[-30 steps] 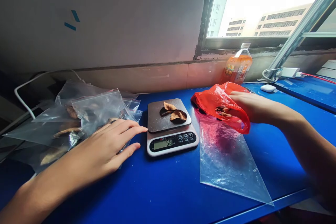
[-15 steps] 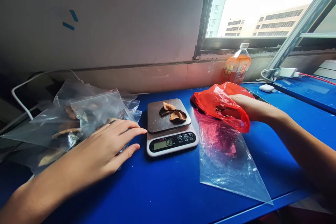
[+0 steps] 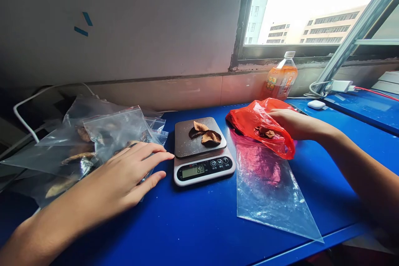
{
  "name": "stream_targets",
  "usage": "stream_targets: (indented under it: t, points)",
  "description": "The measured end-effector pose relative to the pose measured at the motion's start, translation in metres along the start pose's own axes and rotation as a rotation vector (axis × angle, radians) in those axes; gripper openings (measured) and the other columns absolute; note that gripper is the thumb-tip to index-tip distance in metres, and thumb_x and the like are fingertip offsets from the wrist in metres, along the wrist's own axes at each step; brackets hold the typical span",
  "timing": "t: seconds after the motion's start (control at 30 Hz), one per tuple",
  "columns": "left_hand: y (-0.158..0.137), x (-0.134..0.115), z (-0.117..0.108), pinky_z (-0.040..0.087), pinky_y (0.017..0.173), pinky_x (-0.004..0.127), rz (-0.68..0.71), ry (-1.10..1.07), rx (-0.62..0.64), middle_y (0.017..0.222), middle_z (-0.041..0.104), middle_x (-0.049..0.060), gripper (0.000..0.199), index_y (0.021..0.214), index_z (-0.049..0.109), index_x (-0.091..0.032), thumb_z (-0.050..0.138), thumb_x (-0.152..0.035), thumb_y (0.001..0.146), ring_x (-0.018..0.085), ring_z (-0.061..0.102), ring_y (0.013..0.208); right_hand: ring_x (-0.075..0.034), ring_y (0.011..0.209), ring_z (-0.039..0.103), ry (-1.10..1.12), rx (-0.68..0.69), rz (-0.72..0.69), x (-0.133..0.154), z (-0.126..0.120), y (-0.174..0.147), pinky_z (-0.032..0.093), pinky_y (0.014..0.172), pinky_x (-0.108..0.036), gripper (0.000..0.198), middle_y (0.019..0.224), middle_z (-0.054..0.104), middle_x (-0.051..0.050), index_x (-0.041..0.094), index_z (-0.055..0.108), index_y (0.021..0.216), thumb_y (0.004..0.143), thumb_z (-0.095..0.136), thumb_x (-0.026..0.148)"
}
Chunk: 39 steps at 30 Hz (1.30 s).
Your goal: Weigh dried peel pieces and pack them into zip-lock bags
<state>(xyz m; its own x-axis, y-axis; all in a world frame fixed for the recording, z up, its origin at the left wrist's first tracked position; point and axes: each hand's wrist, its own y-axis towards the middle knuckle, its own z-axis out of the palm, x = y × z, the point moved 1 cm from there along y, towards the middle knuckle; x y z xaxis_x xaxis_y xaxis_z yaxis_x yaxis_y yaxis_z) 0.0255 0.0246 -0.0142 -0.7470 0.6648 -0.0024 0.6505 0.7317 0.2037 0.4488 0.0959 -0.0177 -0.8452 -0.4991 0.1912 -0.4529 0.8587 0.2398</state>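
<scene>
My left hand (image 3: 137,170) lies with fingers apart, holding nothing, against a pile of clear zip bags (image 3: 118,126) with dried brown pieces inside. Its fingertips almost reach a digital kitchen scale (image 3: 204,174). On the scale's metal plate rest a few dried brown slices (image 3: 211,137), curled at the edges; the display appears to read 6.8. My right hand (image 3: 288,122) reaches into a red plastic bag (image 3: 249,112), its fingers hidden by the film. Brown dried pieces (image 3: 264,132) show in the bag's mouth. A flat clear bag (image 3: 274,199) lies partly under the red one.
An orange drink bottle (image 3: 282,77) stands behind the red bag by the window. A white earphone case (image 3: 316,104), a charger (image 3: 342,86) with cables and a metal post (image 3: 346,35) are at the right. A white cable (image 3: 23,114) loops at the far left.
My right hand has shifted slightly within the red bag, and more of the brown pieces show at its mouth. My left hand, the scale and its reading look the same.
</scene>
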Motion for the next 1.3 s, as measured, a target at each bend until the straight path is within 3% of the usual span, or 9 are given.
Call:
stream_targets:
  t: [0.2,0.33,0.4,0.47,0.6,0.7,0.9,1.13,1.3]
  points:
    - [0.000,0.000,0.000,0.049,0.093,0.035,0.005,0.007,-0.001,0.126,0.064,0.003,0.036,0.128,0.061,-0.034,0.045,-0.045,0.098,0.026,0.061,0.112,-0.016,0.067,0.060,-0.019,-0.092,0.144,-0.014,-0.014,-0.005,0.045,0.062,-0.028,0.013,0.078,0.069,-0.006,0.018,0.064,0.084,0.084,0.051,0.018]
    - [0.002,-0.003,0.000,0.049,0.095,0.040,-0.026,-0.007,0.025,0.126,0.063,0.004,0.037,0.128,0.061,-0.034,0.043,-0.046,0.098,0.027,0.061,0.113,-0.012,0.057,0.056,-0.042,-0.553,0.379,-0.004,-0.046,-0.020,0.042,0.055,-0.028,0.009,0.073,0.066,-0.004,0.020,0.065,0.085,0.079,0.059,0.017]
    - [0.005,-0.005,0.000,0.048,0.097,0.043,-0.062,-0.025,0.048,0.126,0.063,0.004,0.038,0.128,0.062,-0.034,0.042,-0.047,0.098,0.028,0.060,0.114,-0.012,0.058,0.056,-0.046,-0.864,0.318,0.022,-0.055,-0.024,0.043,0.054,-0.028,0.006,0.074,0.066,-0.003,0.020,0.064,0.081,0.075,0.066,0.019]
    - [0.007,-0.005,-0.001,0.048,0.098,0.046,-0.096,-0.044,0.075,0.127,0.063,0.005,0.040,0.128,0.062,-0.032,0.041,-0.048,0.098,0.030,0.059,0.116,-0.012,0.059,0.057,-0.046,-0.993,0.098,0.057,-0.049,-0.022,0.044,0.056,-0.028,0.007,0.074,0.065,-0.001,0.021,0.062,0.079,0.075,0.066,0.017]
    - [0.009,-0.005,-0.004,0.046,0.101,0.049,-0.129,-0.059,0.091,0.127,0.062,0.008,0.043,0.128,0.062,-0.026,0.041,-0.048,0.097,0.032,0.058,0.118,-0.012,0.067,0.059,-0.026,-0.611,-0.536,0.126,0.001,0.002,0.043,0.058,-0.026,0.020,0.081,0.067,-0.003,0.019,0.057,0.079,0.086,0.048,0.003]
    - [0.007,-0.006,-0.006,0.046,0.102,0.049,-0.125,-0.050,0.086,0.127,0.062,0.008,0.042,0.128,0.062,-0.026,0.041,-0.045,0.098,0.031,0.058,0.118,-0.011,0.064,0.056,-0.065,-0.579,-0.675,0.151,0.035,0.023,0.042,0.059,-0.025,0.023,0.084,0.068,-0.005,0.017,0.058,0.080,0.088,0.044,0.001]
    - [0.004,-0.008,-0.005,0.048,0.100,0.049,-0.086,-0.021,0.060,0.126,0.062,0.007,0.038,0.127,0.062,-0.030,0.041,-0.042,0.098,0.030,0.059,0.116,-0.013,0.064,0.053,-0.170,-0.402,-0.697,0.154,0.039,0.033,0.041,0.064,-0.026,0.022,0.074,0.064,-0.003,0.017,0.060,0.082,0.088,0.045,0.002]
    - [0.007,-0.009,-0.003,0.049,0.099,0.048,-0.080,-0.031,0.096,0.126,0.063,0.007,0.039,0.128,0.062,-0.030,0.041,-0.043,0.098,0.031,0.060,0.115,-0.015,0.066,0.055,-0.125,-0.463,-0.494,0.124,0.015,-0.005,0.044,0.065,-0.029,0.016,0.073,0.065,-0.003,0.018,0.062,0.086,0.095,0.049,0.015]
    - [0.004,-0.001,-0.003,0.048,0.101,0.045,-0.118,-0.034,0.113,0.130,0.062,0.005,0.041,0.130,0.061,-0.030,0.042,-0.049,0.098,0.030,0.058,0.119,-0.019,0.077,0.068,-0.187,0.136,-0.160,0.088,0.022,-0.020,0.048,0.063,-0.030,0.019,0.088,0.070,-0.005,0.019,0.067,0.094,0.095,0.052,0.030]
